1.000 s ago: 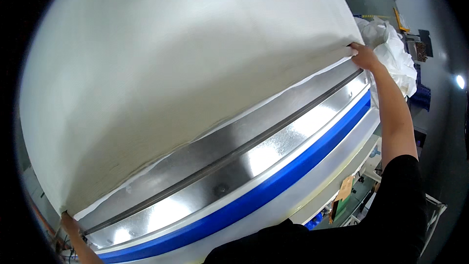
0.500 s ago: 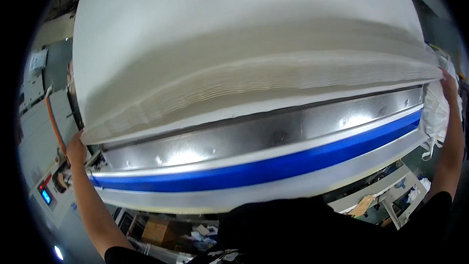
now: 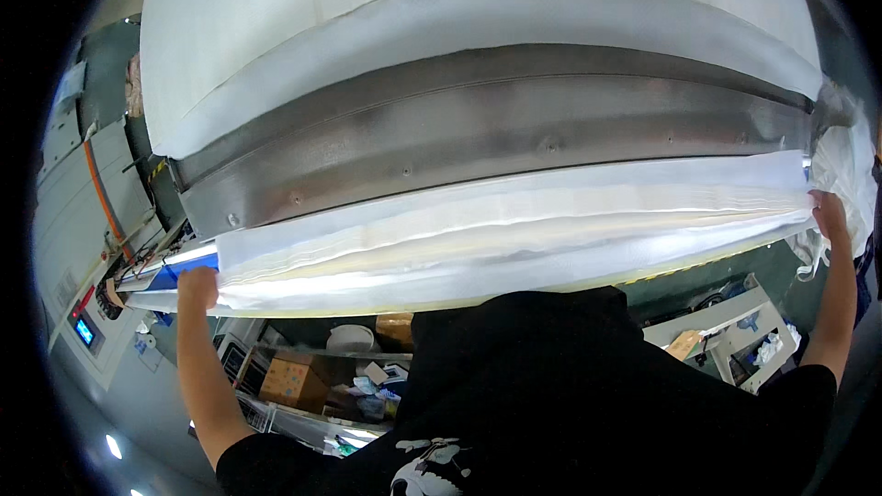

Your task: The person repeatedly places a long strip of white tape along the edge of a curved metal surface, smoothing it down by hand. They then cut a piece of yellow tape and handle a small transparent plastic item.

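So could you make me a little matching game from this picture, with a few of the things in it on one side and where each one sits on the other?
Things:
1. left hand
2. right hand
3. metal strip
4. cardboard box

Places:
a. across the middle, between the white cloth above and the folded white fabric below
b. on the shelf below the table's edge
c. gripping the folded fabric's right end
d. gripping the folded fabric's left end, by the blue strip

Pairs: 1-d, 2-c, 3-a, 4-b
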Demonstrator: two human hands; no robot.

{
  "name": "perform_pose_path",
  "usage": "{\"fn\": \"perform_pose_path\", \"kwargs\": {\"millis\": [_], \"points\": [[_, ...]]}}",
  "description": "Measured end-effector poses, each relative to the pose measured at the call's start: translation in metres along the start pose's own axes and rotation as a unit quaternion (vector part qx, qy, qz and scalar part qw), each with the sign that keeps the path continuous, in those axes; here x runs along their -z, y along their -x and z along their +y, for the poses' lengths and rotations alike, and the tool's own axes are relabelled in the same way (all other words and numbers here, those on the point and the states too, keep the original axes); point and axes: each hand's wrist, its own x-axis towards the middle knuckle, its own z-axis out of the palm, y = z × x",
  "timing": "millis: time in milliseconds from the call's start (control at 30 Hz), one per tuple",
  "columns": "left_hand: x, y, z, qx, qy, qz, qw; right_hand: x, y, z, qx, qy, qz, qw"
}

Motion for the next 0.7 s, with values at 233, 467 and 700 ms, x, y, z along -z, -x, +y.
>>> {"fn": "perform_pose_path", "kwargs": {"millis": [233,467,700], "points": [[-0.001,-0.03,0.044,-0.001,0.03,-0.083,0.996,-0.073,0.008,0.008,0.077,0.078,-0.045,0.993],[-0.029,-0.056,0.05,0.028,-0.017,-0.103,0.994,-0.152,-0.006,0.073,0.118,0.201,0.025,0.972],[0.038,-0.028,0.016,0.304,0.246,0.095,0.916,-0.17,0.005,0.062,0.054,0.093,-0.026,0.994]]}}
